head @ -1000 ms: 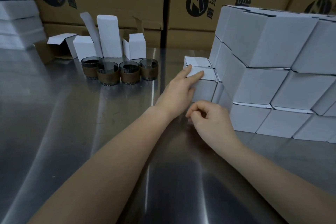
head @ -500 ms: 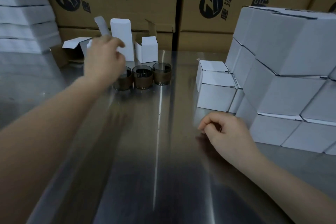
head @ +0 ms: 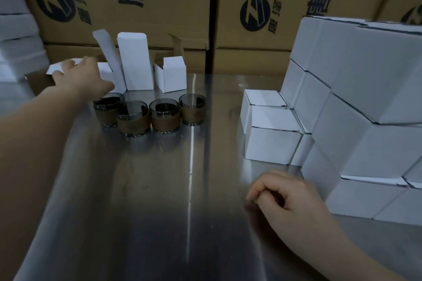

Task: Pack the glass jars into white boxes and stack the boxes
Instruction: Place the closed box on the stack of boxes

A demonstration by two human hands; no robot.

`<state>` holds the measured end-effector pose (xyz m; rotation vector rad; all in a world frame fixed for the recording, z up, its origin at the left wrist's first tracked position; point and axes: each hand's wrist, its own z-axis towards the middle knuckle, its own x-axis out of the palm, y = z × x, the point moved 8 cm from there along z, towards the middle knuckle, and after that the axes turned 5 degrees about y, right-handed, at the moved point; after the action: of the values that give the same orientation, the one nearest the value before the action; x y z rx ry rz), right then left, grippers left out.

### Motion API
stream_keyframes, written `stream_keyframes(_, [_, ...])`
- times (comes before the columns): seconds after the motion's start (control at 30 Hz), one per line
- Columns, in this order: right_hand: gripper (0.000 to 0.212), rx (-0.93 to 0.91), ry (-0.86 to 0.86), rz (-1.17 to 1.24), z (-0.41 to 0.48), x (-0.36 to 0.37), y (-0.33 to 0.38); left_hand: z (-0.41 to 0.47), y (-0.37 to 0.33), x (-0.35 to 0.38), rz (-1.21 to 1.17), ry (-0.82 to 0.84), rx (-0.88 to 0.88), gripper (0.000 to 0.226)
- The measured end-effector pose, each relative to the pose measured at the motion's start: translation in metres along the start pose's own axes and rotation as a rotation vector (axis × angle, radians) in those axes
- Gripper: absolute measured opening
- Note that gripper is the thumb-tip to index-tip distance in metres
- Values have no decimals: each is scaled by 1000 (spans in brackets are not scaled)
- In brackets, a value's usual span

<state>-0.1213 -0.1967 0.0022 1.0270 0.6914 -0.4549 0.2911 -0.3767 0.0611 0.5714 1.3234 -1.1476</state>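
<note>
Several glass jars (head: 164, 114) with brown bands stand in a row at the back middle of the steel table (head: 159, 201). Behind them are open white boxes: a tall one (head: 135, 65), a small one (head: 174, 75) and a low one with a raised flap (head: 62, 67) at the far left. My left hand (head: 80, 76) stretches over that low box with spread fingers and grips nothing that I can see. My right hand (head: 285, 196) rests loosely curled on the table, holding nothing. Two closed white boxes (head: 271, 137) sit beside a tall stack of closed white boxes (head: 365, 102) on the right.
Large brown cartons (head: 141, 7) with dark print form a wall along the back edge. A pile of flat white box blanks (head: 16, 29) stands at the far left. Bare steel lies between my two arms.
My left hand left the closed box on the right, swung across the jars and now reaches the low open box at the far left. My right hand stayed in place.
</note>
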Motion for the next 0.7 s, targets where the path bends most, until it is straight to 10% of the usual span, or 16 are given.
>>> stream_keyframes(0.7, [24,71,75,2,3,2,2,80,25,42,99,69,106,76])
